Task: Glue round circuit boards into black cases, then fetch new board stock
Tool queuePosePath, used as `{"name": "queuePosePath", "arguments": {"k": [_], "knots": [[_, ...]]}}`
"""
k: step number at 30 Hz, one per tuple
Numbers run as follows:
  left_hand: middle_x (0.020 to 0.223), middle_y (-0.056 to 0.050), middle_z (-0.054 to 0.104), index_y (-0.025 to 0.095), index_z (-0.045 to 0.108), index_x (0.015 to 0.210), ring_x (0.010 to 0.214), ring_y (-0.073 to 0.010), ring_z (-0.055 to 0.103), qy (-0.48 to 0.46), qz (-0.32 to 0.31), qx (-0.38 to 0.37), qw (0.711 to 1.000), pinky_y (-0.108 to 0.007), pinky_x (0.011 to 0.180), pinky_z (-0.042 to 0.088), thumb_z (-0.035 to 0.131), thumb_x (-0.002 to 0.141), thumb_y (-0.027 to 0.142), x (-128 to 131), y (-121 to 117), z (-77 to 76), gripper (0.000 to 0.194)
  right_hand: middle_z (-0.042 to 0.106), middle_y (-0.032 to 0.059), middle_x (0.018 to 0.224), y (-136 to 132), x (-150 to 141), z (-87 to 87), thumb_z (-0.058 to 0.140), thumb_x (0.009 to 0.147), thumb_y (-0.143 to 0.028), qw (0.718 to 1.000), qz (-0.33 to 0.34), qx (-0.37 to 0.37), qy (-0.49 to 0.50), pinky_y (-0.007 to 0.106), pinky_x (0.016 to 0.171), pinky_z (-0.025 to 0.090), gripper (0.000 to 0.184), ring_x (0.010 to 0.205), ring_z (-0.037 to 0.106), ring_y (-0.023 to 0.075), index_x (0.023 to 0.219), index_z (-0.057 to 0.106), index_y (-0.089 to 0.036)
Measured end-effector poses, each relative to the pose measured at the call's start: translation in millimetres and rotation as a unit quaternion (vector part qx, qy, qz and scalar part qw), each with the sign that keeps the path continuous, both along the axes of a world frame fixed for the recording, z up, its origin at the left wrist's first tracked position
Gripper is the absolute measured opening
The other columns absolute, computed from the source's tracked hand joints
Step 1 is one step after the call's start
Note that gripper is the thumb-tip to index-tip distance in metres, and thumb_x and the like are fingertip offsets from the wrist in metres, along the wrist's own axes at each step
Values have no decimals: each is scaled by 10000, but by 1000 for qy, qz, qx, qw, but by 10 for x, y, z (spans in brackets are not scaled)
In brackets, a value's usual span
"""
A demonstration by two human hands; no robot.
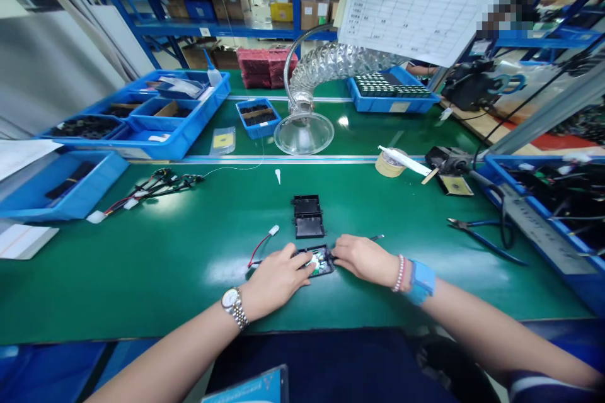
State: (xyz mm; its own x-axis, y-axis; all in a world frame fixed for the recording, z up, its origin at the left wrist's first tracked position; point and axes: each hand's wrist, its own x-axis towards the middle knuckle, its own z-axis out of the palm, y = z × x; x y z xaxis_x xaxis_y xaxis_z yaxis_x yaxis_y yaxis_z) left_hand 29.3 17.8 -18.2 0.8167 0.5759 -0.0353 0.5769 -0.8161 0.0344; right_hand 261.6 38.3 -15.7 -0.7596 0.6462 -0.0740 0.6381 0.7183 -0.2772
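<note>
In front of me an open black plastic case (326, 271) lies on the bench with a circuit board (322, 258) inside it. The fingers of my left hand (278, 274) are bent over the case's left part and press on the board. At the case's right end, my right hand (362, 257) pinches a black cable, whose thin tip (377, 237) shows beyond the knuckles. Red and black wires with a white connector (273, 230) come out by my left hand. Just behind the case lie two black case shells (308, 217), open side up.
A fume extraction hood (304, 133) hangs over the back of the green bench (155, 277). Cutting pliers (482, 240) and a tape roll (390, 162) lie at right, a wire bundle (146, 192) at left. Blue bins (184, 138) line the sides.
</note>
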Motion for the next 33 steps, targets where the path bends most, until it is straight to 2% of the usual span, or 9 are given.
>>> {"name": "queuePosePath", "arguments": {"k": [4,11,13,15,18,22,25,29,33], "knots": [[1202,-29,520,225,518,1131,903,-207,436,0,1,-4,1000,-306,648,445,357,897,376,6,-1,12,322,588,69,771,15,51,-84,406,895,-216,994,-18,-31,99,257,682,406,239,739,515,145,790,609,-145],[1195,-23,528,221,511,1135,894,-203,429,1,-7,-16,1000,-306,647,460,368,893,370,14,21,1,318,581,64,705,-11,-27,-184,432,870,-178,988,-46,-39,143,260,619,412,222,665,509,149,731,601,-138],[1204,-18,523,223,507,1138,902,-204,428,0,-5,-16,1000,-308,655,463,370,892,370,15,21,6,317,589,69,753,-53,-13,-178,435,868,-179,984,-65,-38,161,265,653,427,187,708,523,152,805,607,-138],[1207,-24,520,224,503,1145,906,-204,429,1,-1,-15,1000,-310,666,463,371,893,367,18,17,17,319,587,87,871,-118,3,-144,419,875,-178,982,-73,-15,174,281,726,431,199,815,523,163,960,596,-144],[1197,-40,521,221,495,1160,920,-208,429,2,1,-16,1000,-313,685,465,370,894,363,19,16,36,326,539,98,1006,-226,-4,-70,406,891,-256,988,-60,38,137,330,775,405,283,899,472,187,1131,548,-210],[1174,-47,526,222,503,1150,918,-208,428,-4,-5,-29,1000,-318,702,466,366,895,357,7,33,41,320,504,91,958,-287,-74,-28,423,871,-419,994,-58,61,69,345,722,369,341,843,428,199,1129,562,-244],[1158,-56,529,226,509,1143,918,-205,430,-10,-13,-36,999,-314,718,463,378,890,352,-7,50,31,311,491,79,912,-275,-142,-46,428,872,-408,995,-49,62,56,331,709,351,317,825,412,190,1082,579,-225],[1122,-60,545,230,509,1148,924,-205,438,-12,-15,-36,999,-315,742,458,392,884,360,-7,61,39,317,504,81,880,-279,-205,-87,390,897,-302,994,-29,102,31,337,706,346,267,807,405,187,1020,582,-163],[1114,-54,556,241,533,1119,953,-201,448,-18,-10,-50,999,-324,792,450,408,878,369,10,63,81,300,522,91,979,-296,-174,-136,407,895,-292,993,-34,88,77,323,735,374,255,852,419,181,1044,572,-167]]}}
